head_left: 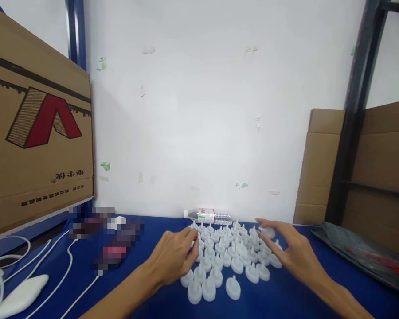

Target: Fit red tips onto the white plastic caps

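Several small white plastic tea-light candles (232,257) stand in a cluster on the blue table (279,297). My left hand (173,259) rests at the cluster's left edge with its fingers curled, pinching something small and red that I cannot make out. My right hand (287,250) hovers over the cluster's right side, fingers spread and stretched toward a white candle (267,231) at the far right edge; nothing is in it.
A clear water bottle (209,215) lies against the white wall. A large cardboard box (36,128) stands at left, more cardboard (322,164) at right behind a black shelf post. White cables and a white device (21,294) lie front left. A dark bag (362,254) lies at right.
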A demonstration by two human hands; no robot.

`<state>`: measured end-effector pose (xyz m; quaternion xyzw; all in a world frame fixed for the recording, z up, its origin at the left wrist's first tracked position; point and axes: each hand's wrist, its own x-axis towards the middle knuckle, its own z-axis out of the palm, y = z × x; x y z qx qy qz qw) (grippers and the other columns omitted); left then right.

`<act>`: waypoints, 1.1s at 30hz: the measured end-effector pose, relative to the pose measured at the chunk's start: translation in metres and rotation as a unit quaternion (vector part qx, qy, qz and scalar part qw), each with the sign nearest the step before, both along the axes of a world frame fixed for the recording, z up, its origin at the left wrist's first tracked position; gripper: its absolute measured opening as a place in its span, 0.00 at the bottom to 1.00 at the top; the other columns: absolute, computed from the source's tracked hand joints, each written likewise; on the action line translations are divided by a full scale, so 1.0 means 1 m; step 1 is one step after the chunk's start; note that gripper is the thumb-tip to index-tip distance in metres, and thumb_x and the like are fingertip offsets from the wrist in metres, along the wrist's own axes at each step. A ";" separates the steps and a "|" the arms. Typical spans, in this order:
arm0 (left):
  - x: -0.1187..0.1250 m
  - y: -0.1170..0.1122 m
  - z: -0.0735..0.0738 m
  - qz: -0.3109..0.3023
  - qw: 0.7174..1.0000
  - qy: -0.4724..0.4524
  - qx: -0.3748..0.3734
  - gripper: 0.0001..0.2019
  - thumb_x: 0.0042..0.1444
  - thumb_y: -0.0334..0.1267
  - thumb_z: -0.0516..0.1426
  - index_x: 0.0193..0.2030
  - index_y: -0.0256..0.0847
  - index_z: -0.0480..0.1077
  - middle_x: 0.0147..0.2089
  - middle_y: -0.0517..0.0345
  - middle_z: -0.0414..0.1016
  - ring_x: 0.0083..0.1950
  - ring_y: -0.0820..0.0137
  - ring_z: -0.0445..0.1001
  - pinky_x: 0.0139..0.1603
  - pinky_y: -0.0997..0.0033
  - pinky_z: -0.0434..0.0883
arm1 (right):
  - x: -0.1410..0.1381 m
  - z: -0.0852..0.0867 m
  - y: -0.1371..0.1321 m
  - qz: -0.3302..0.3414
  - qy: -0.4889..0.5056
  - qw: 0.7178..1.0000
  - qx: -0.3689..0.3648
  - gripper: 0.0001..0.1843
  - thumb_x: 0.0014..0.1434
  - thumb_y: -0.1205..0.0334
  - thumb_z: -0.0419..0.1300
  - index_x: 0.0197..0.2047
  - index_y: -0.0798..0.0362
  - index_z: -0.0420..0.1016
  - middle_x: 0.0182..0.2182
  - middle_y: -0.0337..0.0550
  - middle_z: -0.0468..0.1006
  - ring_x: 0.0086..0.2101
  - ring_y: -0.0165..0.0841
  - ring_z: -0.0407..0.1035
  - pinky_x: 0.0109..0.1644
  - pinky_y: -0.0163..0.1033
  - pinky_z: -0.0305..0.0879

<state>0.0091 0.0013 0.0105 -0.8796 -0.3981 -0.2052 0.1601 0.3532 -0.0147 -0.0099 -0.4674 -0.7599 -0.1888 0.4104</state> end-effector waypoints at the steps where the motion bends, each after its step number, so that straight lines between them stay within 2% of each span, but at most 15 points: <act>1: -0.003 0.003 0.002 0.015 1.000 0.001 -0.001 0.10 0.69 0.35 0.47 0.44 0.43 0.69 0.40 0.59 0.78 0.36 0.65 0.78 0.31 0.67 0.63 | 0.002 0.000 0.001 0.000 -0.003 1.000 -0.008 0.10 0.68 0.53 0.58 0.50 0.44 0.72 0.52 0.43 0.80 0.50 0.44 0.74 0.52 0.49 0.72; 5: -0.016 0.018 0.012 0.089 0.996 -0.021 -0.001 0.12 0.71 0.36 0.46 0.48 0.42 0.70 0.44 0.56 0.77 0.38 0.63 0.79 0.32 0.67 0.64 | 0.009 -0.003 0.004 0.002 -0.016 0.999 -0.032 0.06 0.67 0.56 0.57 0.42 0.44 0.74 0.51 0.43 0.81 0.49 0.44 0.75 0.49 0.49 0.73; 9: -0.034 0.035 0.019 0.172 0.984 -0.049 -0.016 0.12 0.70 0.36 0.48 0.46 0.40 0.73 0.48 0.51 0.75 0.38 0.63 0.79 0.34 0.68 0.66 | 0.010 -0.005 0.004 0.007 -0.008 0.999 -0.037 0.07 0.66 0.54 0.57 0.41 0.44 0.75 0.49 0.43 0.82 0.49 0.44 0.76 0.48 0.47 0.75; 13: -0.051 0.049 0.018 0.208 0.975 -0.061 -0.057 0.10 0.66 0.34 0.53 0.43 0.40 0.76 0.47 0.50 0.77 0.43 0.60 0.79 0.37 0.68 0.67 | 0.008 -0.002 0.004 0.022 0.010 0.999 -0.039 0.11 0.68 0.49 0.57 0.41 0.45 0.75 0.46 0.44 0.84 0.50 0.45 0.77 0.46 0.44 0.77; 17: -0.057 0.054 0.014 0.193 0.974 -0.057 -0.107 0.09 0.63 0.32 0.56 0.41 0.42 0.78 0.47 0.51 0.80 0.46 0.60 0.80 0.40 0.69 0.69 | 0.008 0.001 0.005 0.019 0.016 0.999 -0.028 0.14 0.67 0.45 0.57 0.40 0.45 0.76 0.45 0.44 0.84 0.47 0.45 0.79 0.44 0.45 0.78; 21: -0.057 0.054 0.011 0.135 0.978 -0.028 -0.155 0.09 0.61 0.34 0.58 0.43 0.46 0.79 0.48 0.55 0.81 0.49 0.62 0.79 0.43 0.71 0.70 | 0.009 -0.001 0.008 0.006 0.006 1.000 -0.027 0.16 0.67 0.43 0.56 0.40 0.44 0.76 0.43 0.43 0.84 0.46 0.44 0.79 0.45 0.46 0.78; 24: -0.056 0.052 0.010 0.094 0.979 0.005 -0.182 0.10 0.58 0.31 0.58 0.40 0.47 0.80 0.46 0.56 0.81 0.47 0.62 0.80 0.42 0.72 0.69 | 0.008 -0.003 0.008 -0.001 0.003 1.000 -0.029 0.17 0.67 0.42 0.56 0.39 0.44 0.77 0.43 0.43 0.84 0.46 0.44 0.79 0.45 0.46 0.78; 27: -0.054 0.048 0.009 0.075 0.978 0.026 -0.194 0.12 0.55 0.27 0.57 0.37 0.47 0.81 0.45 0.57 0.81 0.45 0.62 0.80 0.40 0.71 0.69 | 0.009 -0.005 0.008 -0.005 0.001 1.000 -0.030 0.18 0.67 0.41 0.55 0.39 0.44 0.77 0.44 0.43 0.84 0.45 0.44 0.79 0.45 0.45 0.77; 33: -0.053 0.041 0.009 0.077 0.980 0.019 -0.181 0.12 0.59 0.31 0.55 0.37 0.47 0.80 0.44 0.55 0.82 0.44 0.61 0.80 0.40 0.69 0.70 | 0.009 -0.004 0.008 -0.005 0.009 0.999 -0.049 0.18 0.67 0.41 0.56 0.40 0.44 0.77 0.45 0.44 0.84 0.47 0.45 0.78 0.46 0.47 0.77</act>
